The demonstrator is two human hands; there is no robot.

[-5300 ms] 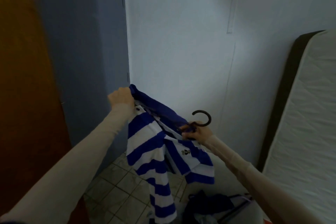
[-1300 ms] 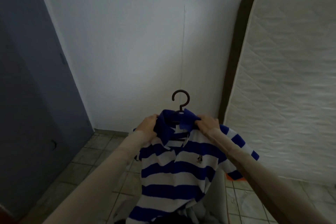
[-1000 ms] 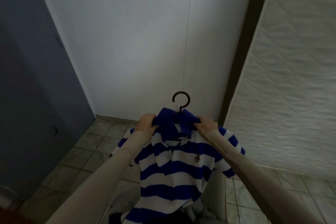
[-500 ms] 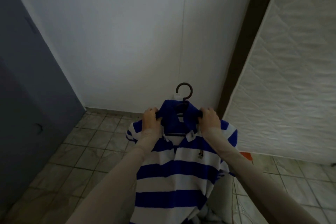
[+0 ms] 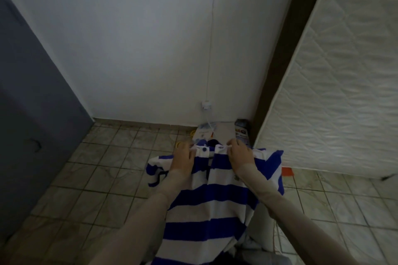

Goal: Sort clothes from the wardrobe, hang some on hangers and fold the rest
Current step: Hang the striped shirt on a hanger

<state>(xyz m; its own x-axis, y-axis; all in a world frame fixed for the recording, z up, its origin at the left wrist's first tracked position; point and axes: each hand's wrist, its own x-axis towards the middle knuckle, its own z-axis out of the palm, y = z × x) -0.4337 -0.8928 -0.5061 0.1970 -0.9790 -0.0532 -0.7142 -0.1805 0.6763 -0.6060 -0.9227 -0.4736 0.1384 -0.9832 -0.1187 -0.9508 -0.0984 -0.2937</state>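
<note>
1. Here's the blue-and-white striped polo shirt [image 5: 206,206], held out in front of the person at chest level, front panel facing up toward the camera, stripes running across, body hanging down toward the bottom edge of the view.
2. The placket is open at the neck, one dark button [image 5: 204,149] showing on the left flap, a small logo [image 5: 236,177] on the chest beside the right wrist.
3. Left hand [image 5: 183,158] grips the shirt at the left shoulder, fingers curled over the top edge by the collar.
4. Right hand [image 5: 239,155] does the same on the other shoulder, fingertips hooked over the white edge of the neckline.
5. The two hands sit apart, one either side of the open collar, both forearms in pale sleeves.
6. A short sleeve sticks out to each side; a dark loop of something hangs by the left one, too unclear to name.
7. Below lies the tiled floor [image 5: 97,178].
8. Past the shirt, a white wall [image 5: 150,38] with a small socket [image 5: 206,105] and a cord [image 5: 212,28] running up from it.
9. Boxes [image 5: 242,129] sit in the corner.
10. A quilted mattress [image 5: 344,82] leans upright on the right, a grey wardrobe door [image 5: 32,92] on the left.
</note>
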